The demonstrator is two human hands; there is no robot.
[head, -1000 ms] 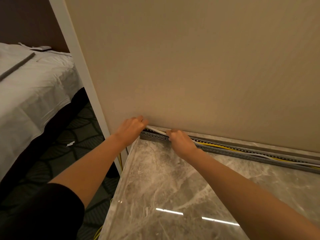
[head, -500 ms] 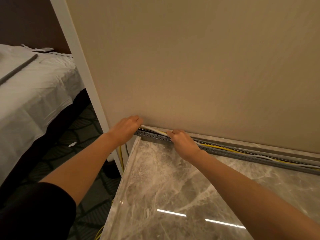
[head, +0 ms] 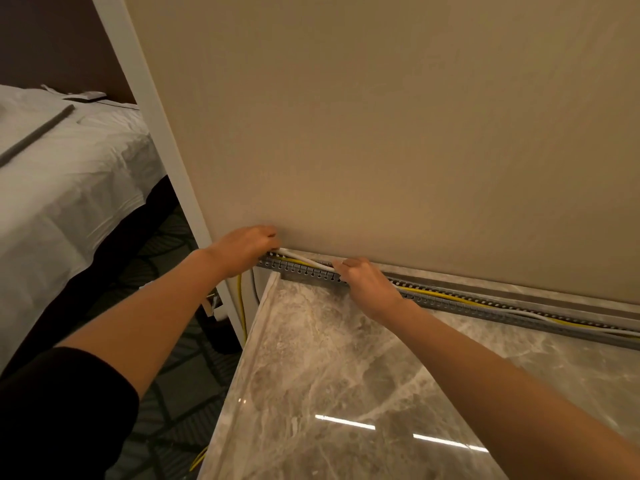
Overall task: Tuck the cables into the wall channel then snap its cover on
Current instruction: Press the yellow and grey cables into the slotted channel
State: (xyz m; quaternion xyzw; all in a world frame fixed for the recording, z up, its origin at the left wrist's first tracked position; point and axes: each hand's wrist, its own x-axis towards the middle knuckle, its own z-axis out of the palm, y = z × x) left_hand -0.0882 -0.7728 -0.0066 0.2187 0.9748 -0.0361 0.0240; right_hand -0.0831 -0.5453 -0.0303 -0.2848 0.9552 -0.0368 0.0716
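- Low against the beige wall (head: 381, 133), left grip (head: 246, 247), knuckles up, is clasping thin white cable (head: 304, 260).
- Forearm outstretched, right grip (head: 363, 285) is pinching it over slotted grey channel (head: 301, 271).

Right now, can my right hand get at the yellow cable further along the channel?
Probably yes: the channel is uncovered and the yellow cable lies exposed beside your right hand, though that hand is holding the white cable.
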